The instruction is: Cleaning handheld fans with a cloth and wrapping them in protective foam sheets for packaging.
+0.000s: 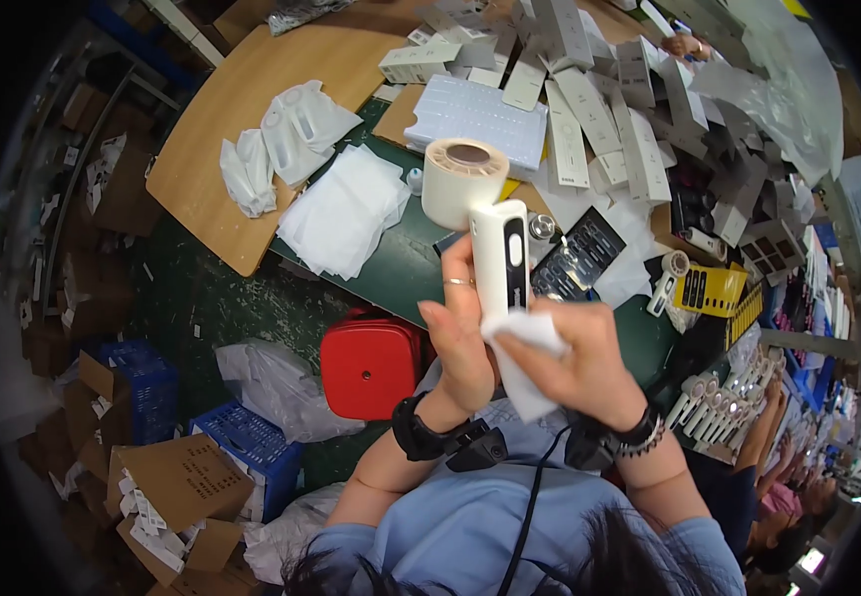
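A white handheld fan (493,260) with a round vented head and a dark panel on its handle is held upright in front of me. My left hand (463,348) supports the handle from its left side, the palm turned up and the fingers partly behind it. In my right hand (587,348) is a folded white cloth (524,385), pinched against the lower handle. The cloth hides the handle's bottom end. Just beyond the fan, a black sheet with printed pictures (581,253) and a small round metal part (541,227) lie on the green table.
White plastic bags (344,211) lie stacked at the left, near bagged fans (303,127). Many small boxes (614,114) are heaped at the back, beside a clear plastic tray (478,114). A red stool (371,370) stands below. More fans (723,407) are at right. Another person's hand (687,47) reaches the boxes.
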A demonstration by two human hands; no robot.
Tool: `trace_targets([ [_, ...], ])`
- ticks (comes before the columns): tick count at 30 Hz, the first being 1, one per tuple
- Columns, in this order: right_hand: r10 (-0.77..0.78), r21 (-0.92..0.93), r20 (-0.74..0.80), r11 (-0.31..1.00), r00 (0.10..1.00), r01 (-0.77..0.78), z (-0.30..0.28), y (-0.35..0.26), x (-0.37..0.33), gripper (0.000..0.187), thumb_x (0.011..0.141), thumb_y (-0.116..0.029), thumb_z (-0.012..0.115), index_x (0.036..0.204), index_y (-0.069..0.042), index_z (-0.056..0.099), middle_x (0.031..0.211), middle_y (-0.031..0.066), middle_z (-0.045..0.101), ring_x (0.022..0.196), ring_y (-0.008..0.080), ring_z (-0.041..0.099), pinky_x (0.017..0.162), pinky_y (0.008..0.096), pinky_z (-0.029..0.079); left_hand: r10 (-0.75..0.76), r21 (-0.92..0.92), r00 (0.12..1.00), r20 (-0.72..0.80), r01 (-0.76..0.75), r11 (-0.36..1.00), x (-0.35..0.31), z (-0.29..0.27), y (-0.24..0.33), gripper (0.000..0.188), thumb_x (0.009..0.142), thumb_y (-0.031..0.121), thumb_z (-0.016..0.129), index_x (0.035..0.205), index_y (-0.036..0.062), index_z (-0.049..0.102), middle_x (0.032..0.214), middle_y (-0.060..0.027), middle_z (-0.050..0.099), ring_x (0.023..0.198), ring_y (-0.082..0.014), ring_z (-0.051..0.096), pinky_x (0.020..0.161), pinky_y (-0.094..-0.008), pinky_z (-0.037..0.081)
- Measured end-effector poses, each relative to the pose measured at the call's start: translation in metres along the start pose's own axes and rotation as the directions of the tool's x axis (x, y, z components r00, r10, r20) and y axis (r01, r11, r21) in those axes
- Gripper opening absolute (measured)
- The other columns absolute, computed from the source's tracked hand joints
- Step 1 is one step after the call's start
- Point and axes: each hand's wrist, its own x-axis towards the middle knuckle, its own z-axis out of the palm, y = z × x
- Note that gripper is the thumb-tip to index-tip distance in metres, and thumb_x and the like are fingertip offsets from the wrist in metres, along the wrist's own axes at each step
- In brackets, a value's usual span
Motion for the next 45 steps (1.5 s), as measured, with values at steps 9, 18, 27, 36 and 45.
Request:
trace_targets([
  [9, 0.163, 0.702, -0.27, 0.707, 0.949, 0.079, -0.058, 0.015, 0.01, 0.031, 0.096, -0.033, 0.039, 0.082, -0.006, 0.044, 0.057, 0.0016, 0.043, 0.046, 0.0092, 0.039, 0.046, 0.0216, 0.034, -0.077, -0.281, 0.962, 0.26, 0.152, 0.948, -0.005, 0.002, 0.028, 0.094, 0.076, 0.081, 0.013, 0.135, 0.008, 0.017, 0.114, -0.0147, 0.046, 0.086, -0.0194, 0.055, 0.063, -0.0314, 0.051],
  [18, 0.187, 0.742, -0.152, 0.671, 0.971, -0.013, -0.05, 0.04, -0.01, 0.041, 0.098, -0.041, 0.03, 0.072, -0.01, 0.036, 0.053, -0.0002, 0.036, 0.043, 0.009, 0.03, 0.045, 0.0207, 0.027, -0.084, -0.221, 0.967, 0.24, 0.139, 0.965, -0.01, 0.011, 0.037, 0.09, 0.079, 0.078, 0.012, 0.135, 0.0076, 0.017, 0.114, -0.015, 0.046, 0.087, -0.0203, 0.056, 0.064, -0.0322, 0.052],
  [27, 0.361, 0.68, -0.168, 0.717, 0.917, -0.157, -0.044, 0.055, -0.031, 0.041, 0.096, -0.043, 0.035, 0.073, -0.009, 0.039, 0.054, -0.0011, 0.035, 0.045, 0.0092, 0.031, 0.044, 0.0222, 0.026, -0.111, -0.171, 0.953, 0.283, 0.164, 0.971, -0.003, 0.01, 0.033, 0.072, 0.09, 0.064, 0.018, 0.132, 0.0057, 0.02, 0.113, -0.0157, 0.046, 0.084, -0.0197, 0.057, 0.062, -0.0302, 0.053],
  [36, 0.193, 0.285, -0.087, 0.945, 0.977, -0.162, -0.067, 0.016, -0.021, 0.041, 0.085, -0.043, 0.057, 0.081, -0.003, 0.054, 0.062, 0.0032, 0.054, 0.052, 0.0104, 0.049, 0.047, 0.0219, 0.036, -0.148, -0.035, 0.94, 0.307, 0.167, 0.985, 0.006, 0.014, 0.025, 0.07, 0.091, 0.062, 0.016, 0.131, 0.0051, 0.022, 0.111, -0.0146, 0.048, 0.084, -0.017, 0.057, 0.061, -0.0279, 0.052],
  [45, 0.009, -0.321, -0.016, 0.947, 1.0, -0.014, -0.058, -0.007, 0.024, 0.032, 0.067, -0.029, 0.077, 0.074, -0.001, 0.062, 0.06, 0.0099, 0.061, 0.052, 0.0177, 0.062, 0.048, 0.0284, 0.045, -0.208, -0.018, 0.972, 0.108, 0.212, 0.977, 0.012, 0.028, 0.02, 0.075, 0.089, 0.065, 0.01, 0.129, 0.0046, 0.027, 0.112, -0.0129, 0.051, 0.094, -0.0168, 0.056, 0.064, -0.028, 0.051],
])
